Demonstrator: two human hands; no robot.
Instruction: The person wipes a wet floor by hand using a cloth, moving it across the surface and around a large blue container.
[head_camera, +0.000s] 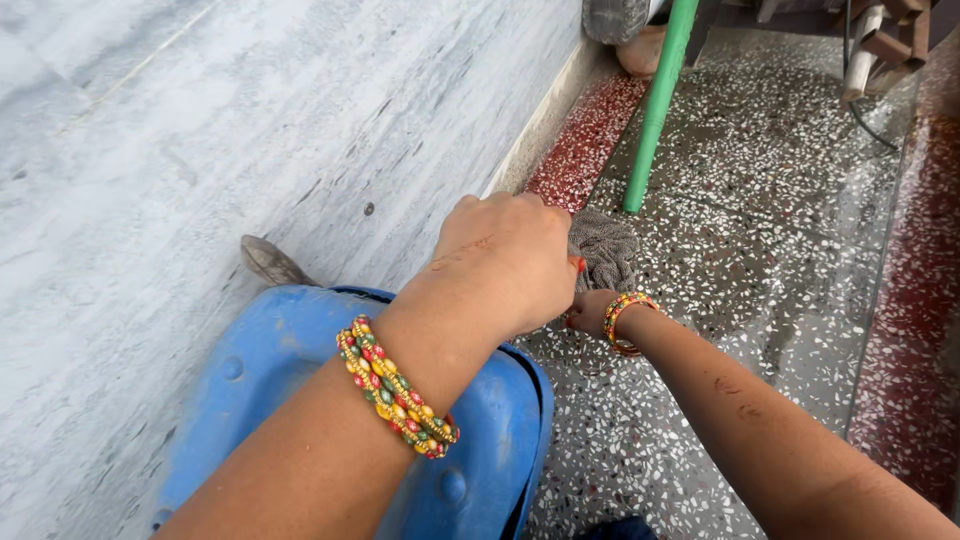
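Hands of mine were both down low, close together, near the grey marble wall (200, 130). My left hand (510, 262) was curled shut over the top of the crumpled grey cloth (604, 250), squeezing it. My right hand (590, 312) was mostly hidden under my left one, so I could not tell how its fingers sat; it may have been touching the cloth from below. The cloth was above the speckled stone floor (760, 260), just beside the foot of a green pole (655, 110). Bead bangles in red, yellow and green (395, 388) went round my left wrist, and more like them round my right. A blue plastic tub (290, 370) lay under my left arm, against the wall.
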